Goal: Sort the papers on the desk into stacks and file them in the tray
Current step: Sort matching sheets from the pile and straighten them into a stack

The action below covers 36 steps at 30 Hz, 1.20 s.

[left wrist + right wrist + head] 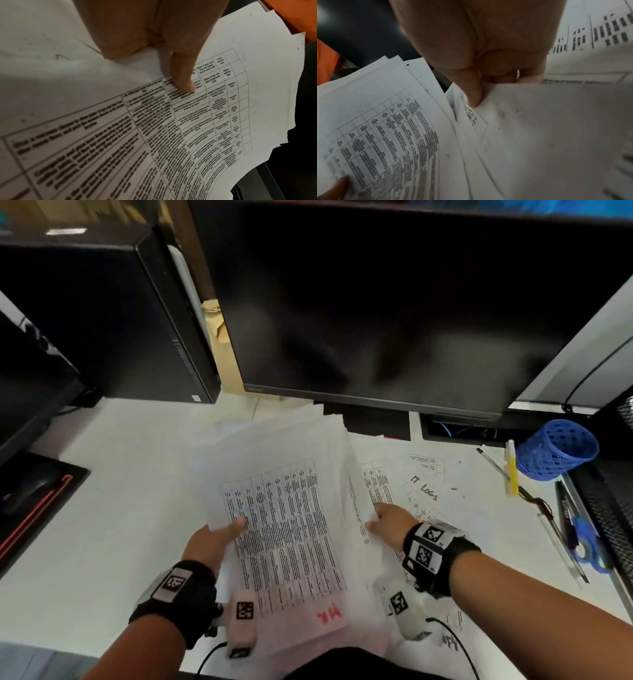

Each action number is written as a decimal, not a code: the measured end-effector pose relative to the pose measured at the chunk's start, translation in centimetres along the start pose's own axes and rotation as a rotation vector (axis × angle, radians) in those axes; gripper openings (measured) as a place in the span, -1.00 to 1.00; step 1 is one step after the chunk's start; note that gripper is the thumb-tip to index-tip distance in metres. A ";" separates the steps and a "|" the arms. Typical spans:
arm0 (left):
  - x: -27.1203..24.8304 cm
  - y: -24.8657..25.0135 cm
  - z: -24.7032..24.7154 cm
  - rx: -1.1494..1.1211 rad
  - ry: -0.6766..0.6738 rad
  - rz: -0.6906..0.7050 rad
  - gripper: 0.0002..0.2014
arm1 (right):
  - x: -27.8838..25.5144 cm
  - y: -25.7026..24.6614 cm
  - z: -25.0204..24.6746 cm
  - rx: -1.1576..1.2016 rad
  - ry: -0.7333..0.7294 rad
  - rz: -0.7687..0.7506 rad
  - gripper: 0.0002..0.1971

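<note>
A loose stack of white printed sheets (284, 508) with dense tables is lifted off the white desk (120, 508). Red letters mark the top sheet's near edge. My left hand (219, 537) holds the stack's left edge, thumb (183, 78) on top of the top sheet (205, 115) and the fingers hidden beneath. My right hand (383, 520) pinches the right edge of the sheets (539, 128), with its thumb (473, 94) on top. More papers (445, 484) lie flat on the desk to the right, one hand-lettered. A black mesh tray (613, 508) stands at the far right edge.
A dark monitor (394, 302) hangs close over the papers. A black computer case (102, 313) stands at the left, a brown envelope (222, 347) behind it. A blue mesh pen cup (556, 450), pens, a ruler and blue scissors (585, 542) lie right. A black mouse pad (30, 501) sits left.
</note>
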<state>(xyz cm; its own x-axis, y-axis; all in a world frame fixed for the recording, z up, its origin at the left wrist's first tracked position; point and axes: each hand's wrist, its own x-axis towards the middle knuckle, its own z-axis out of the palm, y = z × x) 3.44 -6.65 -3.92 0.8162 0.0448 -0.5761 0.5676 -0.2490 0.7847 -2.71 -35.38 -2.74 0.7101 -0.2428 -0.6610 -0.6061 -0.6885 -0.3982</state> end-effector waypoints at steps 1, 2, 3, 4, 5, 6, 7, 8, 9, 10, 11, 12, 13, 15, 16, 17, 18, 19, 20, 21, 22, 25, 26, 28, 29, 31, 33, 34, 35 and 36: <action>-0.2 -0.2 0.0 0.006 -0.015 0.007 -0.29 | 0.0 -0.2 0.4 -0.004 -0.017 0.017 -0.49; -0.3 -0.5 0.1 0.019 -0.023 0.004 -0.30 | -0.1 -0.5 0.7 0.007 -0.029 0.029 -0.47; -0.7 -0.5 0.2 0.026 -0.041 0.002 -0.33 | -0.2 -0.7 1.0 0.035 -0.045 0.044 -0.43; -1.0 -0.6 0.3 0.039 -0.064 -0.006 -0.37 | -0.4 -0.9 1.3 0.076 -0.048 0.048 -0.40; -1.2 -0.7 0.3 0.045 -0.081 -0.004 -0.37 | -0.4 -1.1 1.7 0.133 -0.035 0.055 -0.38; -1.2 -1.0 0.4 0.056 -0.089 -0.008 -0.32 | -0.3 -1.2 2.0 0.195 -0.012 0.058 -0.40; -1.4 -1.0 0.4 0.067 -0.101 -0.018 -0.22 | -0.3 -1.3 2.1 0.252 0.011 0.064 -0.44; -1.3 -1.3 0.3 0.086 -0.113 -0.020 -0.11 | -0.4 -1.3 2.2 0.290 0.026 0.063 -0.49; -1.4 -1.3 0.0 0.084 -0.131 -0.002 -0.04 | -0.4 -1.3 2.2 0.317 0.030 0.066 -0.52; -1.5 -1.4 -0.2 0.071 -0.147 0.007 -0.02 | -0.6 -1.2 2.1 0.344 0.022 0.073 -0.48; -1.6 -1.2 -0.4 0.055 -0.152 -0.007 -0.01 | -0.7 -0.8 2.0 0.375 0.005 0.080 -0.42; -1.7 -1.1 -0.5 0.027 -0.143 -0.019 -0.04 | -1.0 -0.4 1.7 0.409 0.002 0.070 -0.38; -1.7 -1.0 -0.8 -0.028 -0.130 -0.024 -0.15 | -1.1 0.1 1.5 0.439 0.001 0.061 -0.38; -0.6 -1.7 -1.7 -0.134 -0.072 -0.048 -0.25 | -1.3 1.3 1.3 0.504 0.009 0.029 -0.45; 0.1 -2.3 -2.1 -0.160 -0.051 -0.065 -0.16 | -1.6 1.9 1.2 0.537 0.021 0.021 -0.47; 0.8 -2.7 -2.4 -0.177 -0.053 -0.078 -0.08 | -1.7 2.7 1.2 0.565 0.029 0.028 -0.48; 1.4 -2.9 -2.8 -0.204 -0.057 -0.088 -0.06 | -1.8 3.3 1.1 0.594 0.030 0.026 -0.51; 0.9 -2.1 -2.7 -0.229 -0.065 -0.090 -0.14 | -1.9 4.1 1.1 0.640 0.029 0.016 -0.56; 0.5 -1.4 -2.4 -0.248 -0.076 -0.096 -0.25 | -2.1 4.5 1.0 0.702 0.030 0.006 -0.61; -0.4 -0.4 -2.0 -0.258 -0.107 -0.097 -0.33 | -2.5 4.8 0.8 0.782 0.034 -0.007 -0.65; -0.6 0.2 -1.6 -0.269 -0.140 -0.081 -0.38 | -2.9 5.1 0.7 0.853 0.036 -0.022 -0.66; -1.6 1.7 -0.1 -0.282 -0.209 0.007 -0.48 | -3.4 5.7 0.6 1.007 0.030 -0.093 -0.53; -2.0 2.3 0.5 -0.288 -0.233 0.052 -0.51 | -3.4 5.9 0.7 1.043 0.028 -0.115 -0.44; -2.6 3.0 2.0 -0.280 -0.263 0.144 -0.40 | -3.7 5.7 0.6 1.066 0.039 -0.136 -0.52; -2.8 3.4 2.7 -0.256 -0.246 0.194 -0.33 | -3.9 5.6 0.6 1.057 0.055 -0.140 -0.59; -2.7 3.7 3.7 -0.205 -0.135 0.251 -0.35 | -4.2 5.4 0.6 1.023 0.086 -0.133 -0.62; -2.8 4.0 4.3 -0.188 -0.108 0.259 -0.38 | -4.9 4.4 0.2 0.949 0.161 -0.098 -0.68; -2.7 4.1 4.5 -0.172 -0.113 0.276 -0.39 | -5.3 3.9 -0.1 0.889 0.216 -0.058 -0.69; -2.6 4.0 4.6 -0.141 -0.133 0.298 -0.43 | -5.7 3.4 -0.4 0.810 0.280 -0.016 -0.65; -2.7 4.1 4.8 -0.105 -0.160 0.312 -0.51 | -6.0 3.2 -0.6 0.785 0.326 0.021 -0.60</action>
<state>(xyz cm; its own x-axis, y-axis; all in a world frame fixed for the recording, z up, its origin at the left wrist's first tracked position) 2.99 -12.46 -0.25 0.9292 -0.1714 -0.3274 0.3089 -0.1260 0.9427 -8.69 -36.50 0.37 0.6910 -0.5175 -0.5047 -0.6074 -0.0371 -0.7935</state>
